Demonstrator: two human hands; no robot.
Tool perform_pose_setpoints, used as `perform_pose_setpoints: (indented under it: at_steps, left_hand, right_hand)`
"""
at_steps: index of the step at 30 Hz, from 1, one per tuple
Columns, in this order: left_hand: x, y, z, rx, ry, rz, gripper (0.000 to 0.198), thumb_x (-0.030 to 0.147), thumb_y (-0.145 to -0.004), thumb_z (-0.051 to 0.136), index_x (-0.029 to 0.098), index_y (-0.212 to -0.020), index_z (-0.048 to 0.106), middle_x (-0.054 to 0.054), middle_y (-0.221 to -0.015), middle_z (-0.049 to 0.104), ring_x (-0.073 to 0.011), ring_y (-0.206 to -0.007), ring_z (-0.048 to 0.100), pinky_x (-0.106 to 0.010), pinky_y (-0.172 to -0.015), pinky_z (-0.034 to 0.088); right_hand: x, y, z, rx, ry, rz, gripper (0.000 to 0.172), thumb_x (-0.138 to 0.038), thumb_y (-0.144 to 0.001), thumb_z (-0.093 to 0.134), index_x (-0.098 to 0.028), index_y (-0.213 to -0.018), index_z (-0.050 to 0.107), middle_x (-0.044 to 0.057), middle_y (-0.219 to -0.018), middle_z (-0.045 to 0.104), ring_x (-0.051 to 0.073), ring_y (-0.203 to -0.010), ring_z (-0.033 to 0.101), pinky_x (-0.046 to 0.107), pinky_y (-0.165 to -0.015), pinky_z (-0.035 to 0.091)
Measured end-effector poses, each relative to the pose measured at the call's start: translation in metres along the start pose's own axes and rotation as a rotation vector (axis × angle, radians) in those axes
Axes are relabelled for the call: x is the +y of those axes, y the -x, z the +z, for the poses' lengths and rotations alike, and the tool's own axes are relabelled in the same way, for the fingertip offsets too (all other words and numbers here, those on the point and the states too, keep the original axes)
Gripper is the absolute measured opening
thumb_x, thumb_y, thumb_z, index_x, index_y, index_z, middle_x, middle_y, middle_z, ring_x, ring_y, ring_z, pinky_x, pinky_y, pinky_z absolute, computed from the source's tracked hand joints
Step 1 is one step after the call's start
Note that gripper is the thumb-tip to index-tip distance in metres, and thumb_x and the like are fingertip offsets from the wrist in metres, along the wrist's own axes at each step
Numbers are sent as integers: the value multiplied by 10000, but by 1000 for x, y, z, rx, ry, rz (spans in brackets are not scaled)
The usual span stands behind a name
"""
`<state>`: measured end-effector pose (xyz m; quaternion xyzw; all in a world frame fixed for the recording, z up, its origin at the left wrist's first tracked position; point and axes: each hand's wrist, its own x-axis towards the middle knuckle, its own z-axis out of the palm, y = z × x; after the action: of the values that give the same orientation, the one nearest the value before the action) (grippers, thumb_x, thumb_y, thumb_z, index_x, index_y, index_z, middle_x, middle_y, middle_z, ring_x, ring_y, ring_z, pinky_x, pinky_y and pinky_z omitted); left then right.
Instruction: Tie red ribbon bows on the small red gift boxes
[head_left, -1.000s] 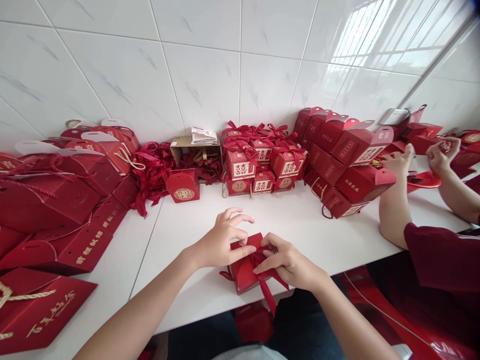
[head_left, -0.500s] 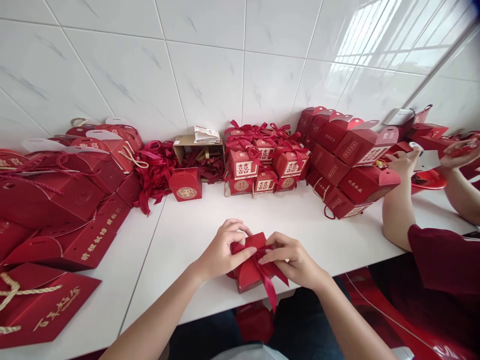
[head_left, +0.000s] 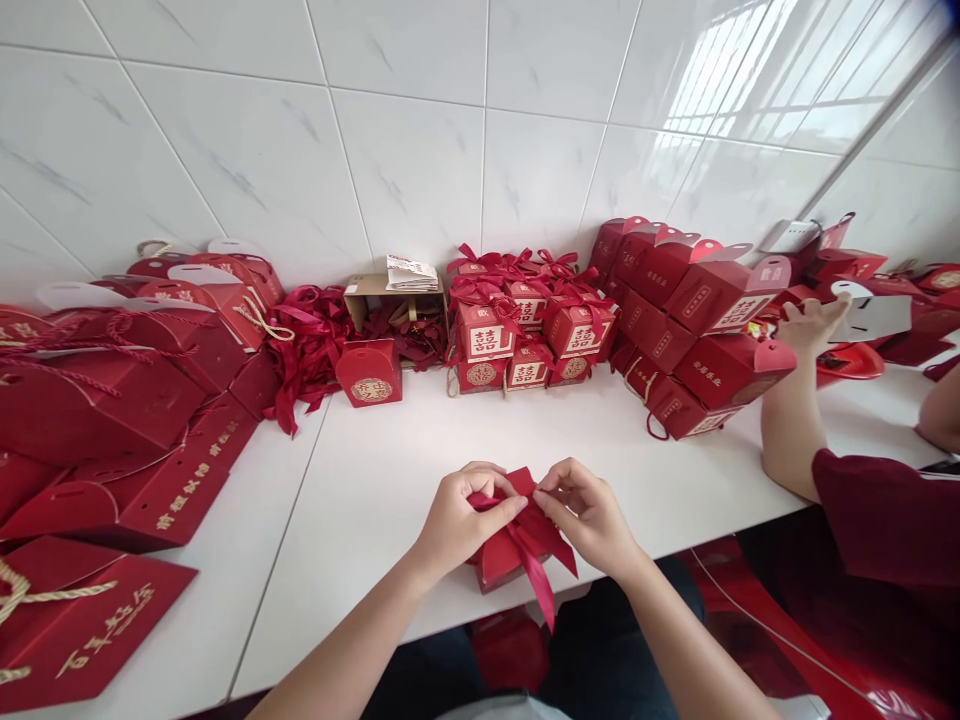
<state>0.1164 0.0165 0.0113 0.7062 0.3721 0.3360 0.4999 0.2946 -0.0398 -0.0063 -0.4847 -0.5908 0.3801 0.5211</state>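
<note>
A small red gift box sits near the table's front edge, in front of me. Across its top runs a dark red satin ribbon, with tails hanging over the front side. My left hand pinches the ribbon between thumb and fingers at the top of the box. On the other side my right hand pinches the ribbon too, its thumb and index fingertip close to the left thumb. The fingers partly hide where the ribbon crosses.
Finished boxes with bows are stacked at the wall, beside a cardboard box and a heap of ribbons. Red boxes pile up left and right. At the right, a co-worker's arm reaches over the table.
My right hand has turned and drawn its fingertips up slightly at the ribbon; the left has shifted a little. The co-worker's near hand has opened, and their other hand has left view.
</note>
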Motion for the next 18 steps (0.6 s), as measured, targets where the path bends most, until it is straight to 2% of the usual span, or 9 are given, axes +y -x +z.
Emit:
perform_pose_setpoints:
  at_steps: [5,10,13,16,18]
  left_hand:
    - [-1,1,1,3,2,10,491,240,-744,669,225,-524,231,-28,-759,712,-221,-1017,605,-309,-839,444]
    - [-3,1,3,-6,2,0,445,213,-721,680,219,-486,301,-28,-753,713,-230,-1029,603,-317,-850,441]
    - [-2,1,0,-27,5,-14,340,198,-709,690,213,-495,427,-34,-773,708,-235,-1047,600,-316,-873,441]
    - [3,2,-8,-88,17,-67,97,201,-679,733,203,-675,636,-49,-941,704,-239,-1046,611,-315,-891,446]
    - [7,3,-14,-144,36,-102,141,233,-677,753,204,-803,696,-63,-1032,693,-254,-1087,601,-320,-917,441]
  right_hand:
    - [6,-1,3,85,-200,97,230,-333,-837,664,-211,-768,482,-30,-685,514,95,-562,447,228,-512,376]
    - [7,-3,-3,195,-289,136,319,-358,-747,757,-207,-715,478,-31,-654,542,94,-562,467,216,-515,386]
    - [8,-4,-6,218,-309,140,330,-359,-741,767,-207,-713,475,-30,-649,551,91,-570,462,204,-513,380]
    - [7,-3,-8,188,-299,120,275,-350,-777,742,-208,-757,507,-22,-693,556,96,-624,490,209,-565,413]
    - [6,-2,-11,136,-280,112,219,-341,-801,722,-216,-855,551,-17,-731,555,105,-670,512,218,-602,434]
